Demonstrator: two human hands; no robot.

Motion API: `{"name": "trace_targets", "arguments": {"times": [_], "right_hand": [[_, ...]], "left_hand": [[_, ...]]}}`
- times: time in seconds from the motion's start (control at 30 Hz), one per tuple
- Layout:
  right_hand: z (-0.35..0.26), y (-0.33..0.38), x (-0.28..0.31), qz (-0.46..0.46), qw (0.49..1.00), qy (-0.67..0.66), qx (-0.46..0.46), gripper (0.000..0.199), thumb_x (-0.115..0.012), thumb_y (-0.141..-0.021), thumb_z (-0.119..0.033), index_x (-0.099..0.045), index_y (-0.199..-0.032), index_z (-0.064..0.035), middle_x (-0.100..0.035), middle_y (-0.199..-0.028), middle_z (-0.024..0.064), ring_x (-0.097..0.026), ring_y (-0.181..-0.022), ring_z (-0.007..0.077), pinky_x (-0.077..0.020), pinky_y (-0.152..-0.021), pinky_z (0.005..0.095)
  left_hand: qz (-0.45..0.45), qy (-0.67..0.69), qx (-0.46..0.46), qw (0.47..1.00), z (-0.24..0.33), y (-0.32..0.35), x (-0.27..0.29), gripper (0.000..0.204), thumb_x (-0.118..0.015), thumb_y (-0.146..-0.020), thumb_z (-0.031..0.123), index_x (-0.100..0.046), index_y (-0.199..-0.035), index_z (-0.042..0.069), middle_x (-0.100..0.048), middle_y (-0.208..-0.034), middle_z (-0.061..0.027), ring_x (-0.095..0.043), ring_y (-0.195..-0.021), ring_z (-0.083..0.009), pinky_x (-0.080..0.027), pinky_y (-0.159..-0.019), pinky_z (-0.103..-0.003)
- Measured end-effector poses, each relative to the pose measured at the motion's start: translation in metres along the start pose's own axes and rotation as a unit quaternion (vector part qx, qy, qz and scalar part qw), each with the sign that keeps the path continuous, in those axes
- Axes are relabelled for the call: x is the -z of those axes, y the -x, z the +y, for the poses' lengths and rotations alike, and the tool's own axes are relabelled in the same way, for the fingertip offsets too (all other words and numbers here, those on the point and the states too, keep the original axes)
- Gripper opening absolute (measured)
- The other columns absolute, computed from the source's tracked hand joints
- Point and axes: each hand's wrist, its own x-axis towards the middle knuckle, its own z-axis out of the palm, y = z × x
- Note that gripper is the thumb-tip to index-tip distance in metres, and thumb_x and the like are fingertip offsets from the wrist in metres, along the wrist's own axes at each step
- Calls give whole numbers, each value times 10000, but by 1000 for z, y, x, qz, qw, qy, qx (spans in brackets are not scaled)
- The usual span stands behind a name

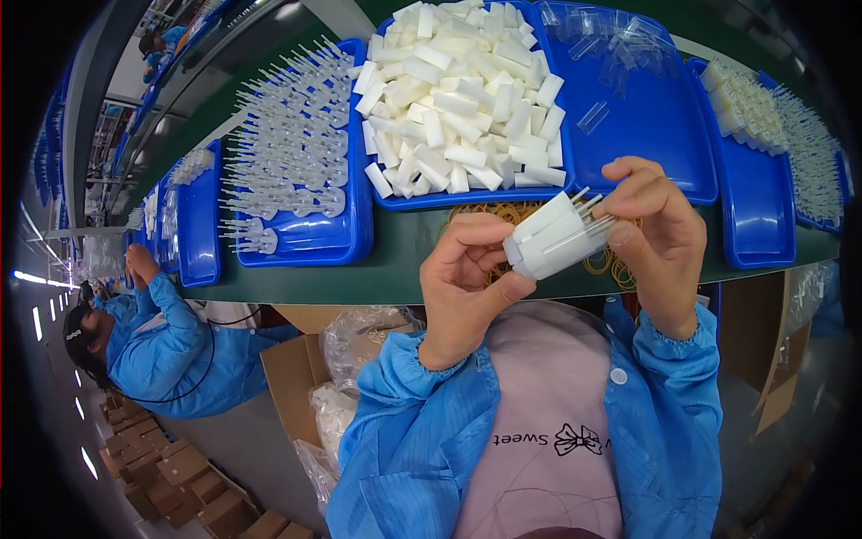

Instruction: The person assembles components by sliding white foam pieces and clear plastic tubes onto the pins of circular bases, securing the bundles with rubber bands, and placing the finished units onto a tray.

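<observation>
Between my hands is a cluster of white blocks point(545, 235) set around a pronged holder, tilted up to the right. Thin prongs point(585, 199) stick out past the blocks at its right end. My left hand point(467, 280) grips the base of the cluster between thumb and fingers. At the pronged end, my right hand point(663, 235) pinches a clear plastic tube point(584, 235) lying along the side of the cluster. The far ends of the prongs and tube are partly hidden by my right fingers.
Beyond my hands stands a blue tray point(388, 199) heaped with white blocks point(467, 99). Left of it, another tray point(310, 251) holds pronged holders point(292, 135); right, clear tubes point(620, 45). Rubber bands point(611, 269) lie under my hands. A co-worker point(180, 350) sits at the left.
</observation>
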Motion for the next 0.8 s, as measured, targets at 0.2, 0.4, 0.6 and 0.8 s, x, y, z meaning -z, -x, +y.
{"name": "trace_targets", "arguments": {"times": [0.2,0.4,0.6,0.8], "right_hand": [[-1,3,0,4,998,58,26,133,-712,-775,-82,-623,-858,-29,-637,-856,63,-530,-990,250,-398,-900,384],[5,5,-5,7,998,55,22,128,-716,-769,-75,-631,-854,-32,-641,-858,57,-533,-992,249,-403,-884,377],[7,6,-7,4,998,53,20,132,-725,-759,-77,-632,-841,-30,-640,-855,56,-540,-979,249,-397,-875,362],[8,3,-5,4,997,69,21,138,-730,-740,-62,-638,-837,-30,-638,-843,56,-546,-970,241,-398,-869,353]], "left_hand": [[-15,10,22,1000,-4,-5,-2,407,-705,-728,-92,-529,-1092,-41,-493,-1095,-90,-563,-1031,-187,-481,-929,-334],[-2,20,26,999,-6,-4,-4,402,-700,-729,-99,-524,-1083,-33,-499,-1076,-85,-563,-1029,-183,-481,-921,-332],[9,29,43,999,-7,-3,-6,398,-707,-726,-92,-521,-1071,-26,-505,-1072,-82,-564,-1025,-180,-481,-911,-320],[1,28,25,999,-10,-7,-7,419,-690,-736,-101,-500,-1100,-22,-520,-1080,-97,-567,-1025,-183,-482,-908,-321]]}}
